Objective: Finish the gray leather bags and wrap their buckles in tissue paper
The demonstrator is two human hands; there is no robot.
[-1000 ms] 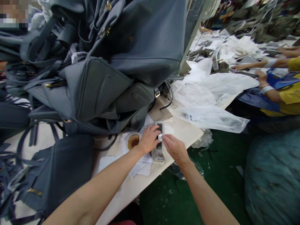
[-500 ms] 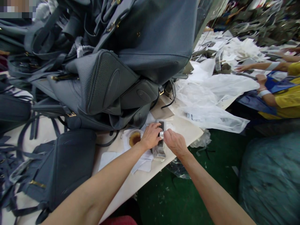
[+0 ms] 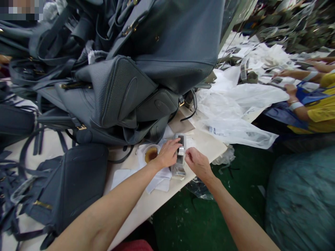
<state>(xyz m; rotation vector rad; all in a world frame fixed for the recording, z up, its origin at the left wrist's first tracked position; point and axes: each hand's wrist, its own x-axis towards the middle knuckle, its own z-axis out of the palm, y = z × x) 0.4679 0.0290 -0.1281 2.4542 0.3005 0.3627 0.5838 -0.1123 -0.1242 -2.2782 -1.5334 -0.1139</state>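
Note:
My left hand [image 3: 167, 154] rests curled against the left side of a small clear plastic box [image 3: 180, 157] with a dark insert, near the table's front corner. A small silvery piece [image 3: 181, 150] sits on top of the box between my two hands. My right hand [image 3: 198, 163] is just right of the box, fingers bent in a pinch toward that piece; whether it grips it I cannot make out. White paper sheets [image 3: 157, 181] lie under the box, and a small round dish of brown liquid [image 3: 151, 154] stands just left of my left hand.
A tall heap of dark grey-blue leather handbags [image 3: 136, 76] fills the table [image 3: 206, 143] behind and left. Clear plastic bags [image 3: 235, 115] lie to the right. Another person's arms in a yellow top [image 3: 309, 104] work at far right. Green floor [image 3: 199, 216] lies below the table edge.
My right hand has drawn slightly back to the right from the silvery piece. The left hand stays on the box. The view has shifted a little.

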